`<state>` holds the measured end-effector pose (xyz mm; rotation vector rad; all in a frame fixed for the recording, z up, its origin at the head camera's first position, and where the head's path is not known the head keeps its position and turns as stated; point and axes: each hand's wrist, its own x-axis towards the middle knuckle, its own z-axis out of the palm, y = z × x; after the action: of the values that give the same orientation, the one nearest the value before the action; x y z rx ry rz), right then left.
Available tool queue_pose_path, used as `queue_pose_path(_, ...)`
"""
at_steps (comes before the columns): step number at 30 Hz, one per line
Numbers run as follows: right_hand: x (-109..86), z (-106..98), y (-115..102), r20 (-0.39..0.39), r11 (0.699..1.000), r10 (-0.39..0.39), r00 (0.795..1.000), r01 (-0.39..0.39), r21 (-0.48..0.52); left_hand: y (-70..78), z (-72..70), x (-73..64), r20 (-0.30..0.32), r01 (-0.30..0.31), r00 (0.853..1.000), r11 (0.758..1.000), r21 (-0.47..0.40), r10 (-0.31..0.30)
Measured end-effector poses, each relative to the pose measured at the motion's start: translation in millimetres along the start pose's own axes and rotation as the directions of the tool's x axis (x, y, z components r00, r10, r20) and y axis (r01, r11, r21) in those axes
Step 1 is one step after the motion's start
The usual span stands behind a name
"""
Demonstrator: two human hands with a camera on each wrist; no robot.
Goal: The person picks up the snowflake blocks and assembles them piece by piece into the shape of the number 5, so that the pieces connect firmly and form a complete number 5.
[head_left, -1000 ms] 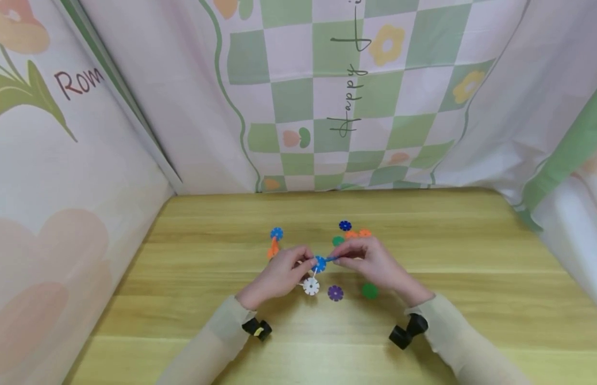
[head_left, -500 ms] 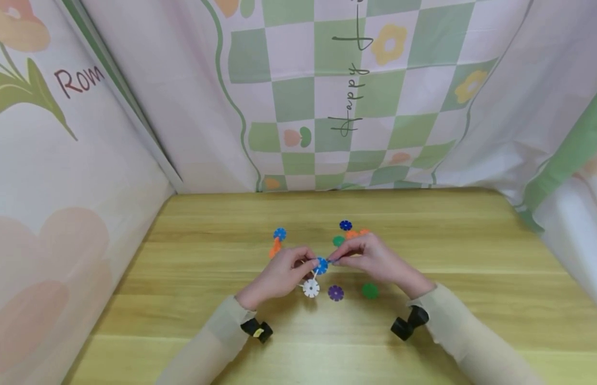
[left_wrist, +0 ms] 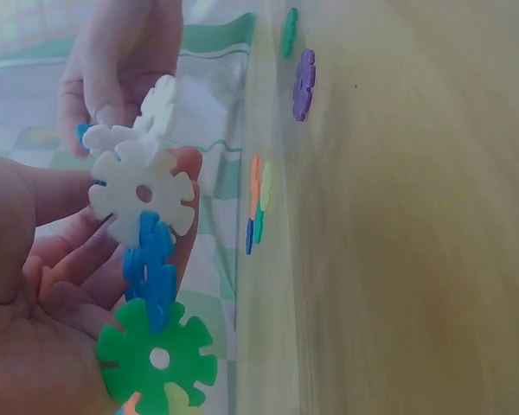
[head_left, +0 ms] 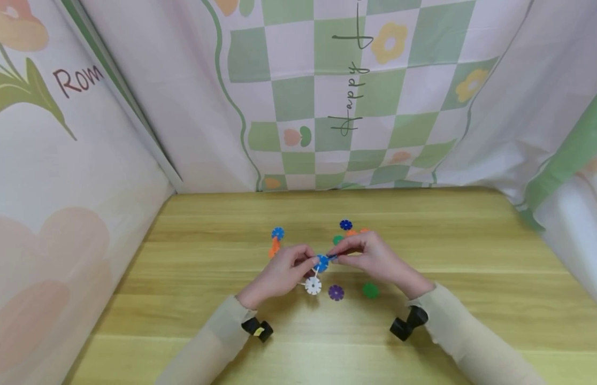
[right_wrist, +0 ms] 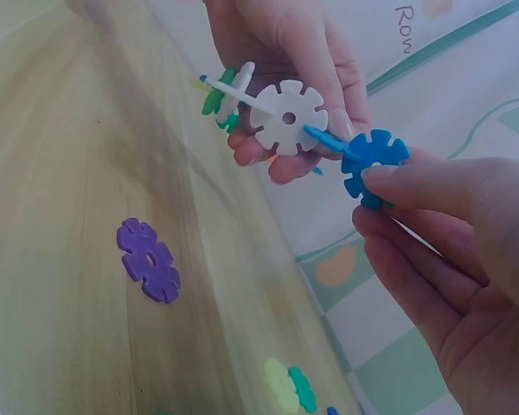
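Observation:
My left hand point(head_left: 281, 271) holds a chain of slotted plastic discs, with its thumb and forefinger at a blue disc point(head_left: 321, 263). A white disc point(left_wrist: 144, 192), another blue disc point(left_wrist: 151, 268) and a green disc point(left_wrist: 160, 356) follow along the chain in the left wrist view. Beyond this hand, a light-blue disc point(head_left: 277, 233) and orange discs point(head_left: 275, 248) stick out. Between thumb and fingers, my right hand point(head_left: 375, 260) pinches a blue disc point(right_wrist: 376, 164), which meets the edge of the chain's blue disc point(right_wrist: 327, 139) slot to slot.
On the wooden table point(head_left: 472, 256) lie a purple disc point(head_left: 336, 292) and a green disc point(head_left: 370, 290) in front of the hands. Behind the right hand are a dark blue disc point(head_left: 345, 225), orange discs point(head_left: 364, 231) and another green disc point(head_left: 338, 239). A patterned curtain point(head_left: 356, 96) hangs behind.
My right hand has edged slightly left over the last second, and the chain has shifted and tilted a little. Both hands keep their hold; the loose discs stay where they were.

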<state>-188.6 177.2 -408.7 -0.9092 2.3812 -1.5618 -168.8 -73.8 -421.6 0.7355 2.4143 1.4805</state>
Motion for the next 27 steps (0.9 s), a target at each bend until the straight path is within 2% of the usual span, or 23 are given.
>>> queue_pose_path(5, -7.0, -9, 4, -0.019, 0.999, 0.019, 1.000, -0.019, -0.026, -0.8, 0.7, 1.3, -0.016, 0.008, 1.000, 0.999, -0.051, -0.009)
queue_pose_path(10, -24.1, -21, 13, -0.011, 0.993, 0.058, 0.998, -0.059, -0.099, -0.3, 0.5, 0.8, -0.044, 0.022, 0.999, 0.996, -0.085, -0.026)
queue_pose_path(19, -59.1, -28, 24, 0.080, 0.947, 0.184, 0.980, -0.154, -0.283, -0.9, -0.1, 2.8, -0.069, 0.017, 0.997, 0.999, -0.046, -0.020)
queue_pose_path(23, -65.6, -28, 27, 0.064, 0.926, 0.224, 0.972, -0.192, -0.324, -0.9, 0.4, 3.1, -0.078, 0.009, 0.997, 1.000, -0.019, -0.010)
queue_pose_path(27, -67.3, -27, 30, 0.051, 0.928, 0.221, 0.974, -0.194, -0.319, -1.0, 1.2, 2.4, -0.083, 0.009, 0.997, 1.000, -0.001, -0.009)
